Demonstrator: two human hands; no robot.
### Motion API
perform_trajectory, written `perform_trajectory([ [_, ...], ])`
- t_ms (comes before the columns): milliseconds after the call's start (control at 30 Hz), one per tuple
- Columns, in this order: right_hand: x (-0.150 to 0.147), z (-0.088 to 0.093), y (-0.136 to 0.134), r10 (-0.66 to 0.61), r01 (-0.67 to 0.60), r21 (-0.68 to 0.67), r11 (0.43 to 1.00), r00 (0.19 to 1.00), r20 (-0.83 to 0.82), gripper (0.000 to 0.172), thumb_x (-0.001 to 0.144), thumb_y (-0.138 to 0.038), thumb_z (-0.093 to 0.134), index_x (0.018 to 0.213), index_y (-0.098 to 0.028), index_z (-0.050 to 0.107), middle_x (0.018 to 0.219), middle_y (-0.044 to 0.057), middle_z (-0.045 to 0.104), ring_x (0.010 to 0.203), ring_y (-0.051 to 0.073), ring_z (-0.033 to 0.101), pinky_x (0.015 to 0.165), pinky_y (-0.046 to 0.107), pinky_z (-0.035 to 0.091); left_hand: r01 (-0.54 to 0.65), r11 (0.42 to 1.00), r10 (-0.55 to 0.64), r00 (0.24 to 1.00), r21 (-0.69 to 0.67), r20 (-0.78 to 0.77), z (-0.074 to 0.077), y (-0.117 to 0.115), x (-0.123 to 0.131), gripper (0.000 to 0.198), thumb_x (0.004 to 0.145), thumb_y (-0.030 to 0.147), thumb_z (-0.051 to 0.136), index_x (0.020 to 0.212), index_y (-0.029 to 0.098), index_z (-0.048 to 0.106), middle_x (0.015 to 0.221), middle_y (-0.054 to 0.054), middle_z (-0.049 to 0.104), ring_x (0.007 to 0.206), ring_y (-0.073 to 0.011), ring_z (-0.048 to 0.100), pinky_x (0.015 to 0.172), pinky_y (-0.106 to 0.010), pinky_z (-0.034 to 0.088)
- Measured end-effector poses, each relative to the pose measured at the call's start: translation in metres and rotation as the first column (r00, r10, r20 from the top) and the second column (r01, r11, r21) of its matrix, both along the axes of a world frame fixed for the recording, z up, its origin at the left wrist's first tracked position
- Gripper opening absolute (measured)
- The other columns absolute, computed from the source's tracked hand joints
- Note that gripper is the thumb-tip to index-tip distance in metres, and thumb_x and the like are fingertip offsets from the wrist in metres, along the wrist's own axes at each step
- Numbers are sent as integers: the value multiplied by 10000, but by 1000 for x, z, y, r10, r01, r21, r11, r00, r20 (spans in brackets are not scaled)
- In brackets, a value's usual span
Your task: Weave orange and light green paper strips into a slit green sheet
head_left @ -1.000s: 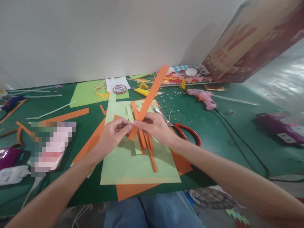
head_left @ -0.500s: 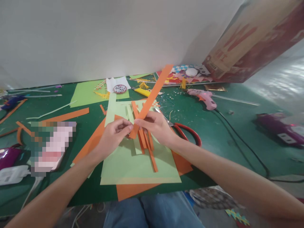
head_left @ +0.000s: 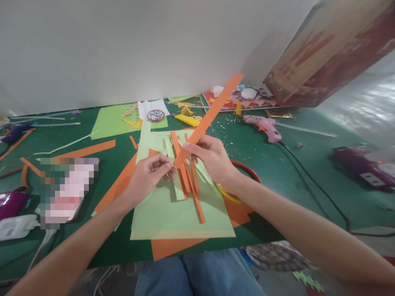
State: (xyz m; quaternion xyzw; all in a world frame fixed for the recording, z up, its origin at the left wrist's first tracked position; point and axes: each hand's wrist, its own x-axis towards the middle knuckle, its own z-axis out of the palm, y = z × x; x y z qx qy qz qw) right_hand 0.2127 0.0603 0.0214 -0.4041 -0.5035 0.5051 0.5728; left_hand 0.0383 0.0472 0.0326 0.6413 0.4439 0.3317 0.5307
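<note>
Both hands hold one long orange paper strip (head_left: 216,107), which slants up to the right. My left hand (head_left: 150,174) pinches its lower end between thumb and fingertips. A little higher on the strip, my right hand (head_left: 216,158) grips it with the thumb in front and the fingers behind. Below the hands, several narrow orange strips (head_left: 195,197) and a pale green strip (head_left: 178,190) lie loosely across pale green paper sheets (head_left: 182,224). Scissors with red and yellow handles (head_left: 247,166) are partly hidden behind my right hand and wrist.
A pink glue gun (head_left: 265,126) with a black cord lies at right, near a purple device (head_left: 361,166). Behind the sheets is a yellow utility knife (head_left: 187,119). A blurred-out phone (head_left: 69,191) rests at left. A large printed bag (head_left: 327,53) stands at the back right.
The orange strip has shifted up and to the right, and my right hand has moved slightly the same way. My left hand stays nearly in place, now at the strip's lower end.
</note>
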Motion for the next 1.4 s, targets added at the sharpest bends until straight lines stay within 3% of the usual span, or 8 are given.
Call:
perform_trajectory([
  [167, 6, 6, 4, -61, 59, -24, 998, 995, -81, 133, 724, -209, 653, 622, -165, 580, 539, -30, 529, 467, 66, 457, 432, 218, 339, -26, 1000, 26, 999, 11, -23, 1, 0, 0, 154, 814, 294, 557, 723, 170, 558, 717, -25, 653, 606, -127, 603, 596, -272, 499],
  [367, -3, -1, -2, 61, -63, -95, 993, 998, -28, 213, 692, -312, 692, 619, -155, 568, 532, -25, 548, 451, 69, 450, 438, 229, 356, -109, 992, 112, 993, 67, -45, 3, -2, 4, 188, 809, 360, 571, 863, 181, 586, 837, -29, 641, 686, -139, 622, 618, -264, 521],
  [600, -7, 0, -8, 247, -238, -86, 967, 961, 123, 181, 713, -303, 656, 661, -146, 582, 591, -22, 540, 461, 66, 446, 434, 232, 327, 26, 980, 4, 989, 196, -148, 4, -4, 1, 168, 839, 312, 529, 760, 183, 601, 744, -10, 653, 651, -123, 602, 635, -247, 502],
  [700, -7, 0, -8, 326, -313, -125, 941, 941, 96, 156, 709, -274, 644, 671, -151, 555, 562, -36, 516, 427, 53, 395, 403, 225, 264, 68, 959, -13, 980, 276, -197, 4, -4, -1, 166, 850, 283, 505, 747, 182, 589, 751, -12, 663, 678, -126, 596, 629, -239, 483],
  [967, -10, -4, -9, 318, -316, -143, 938, 948, -13, 93, 657, -203, 610, 664, -165, 526, 492, -65, 471, 397, 43, 361, 397, 213, 222, 80, 947, -5, 972, 311, -234, 5, -6, 2, 189, 844, 290, 503, 702, 181, 563, 686, 0, 640, 627, -119, 571, 593, -233, 458],
  [1400, -3, 2, -5, 272, -272, -106, 956, 962, -23, 42, 642, -174, 587, 639, -161, 547, 510, -55, 466, 428, 50, 358, 419, 220, 235, 73, 945, -1, 975, 318, -220, 6, -7, 1, 160, 817, 238, 518, 671, 179, 541, 609, 11, 606, 569, -109, 560, 545, -223, 428],
])
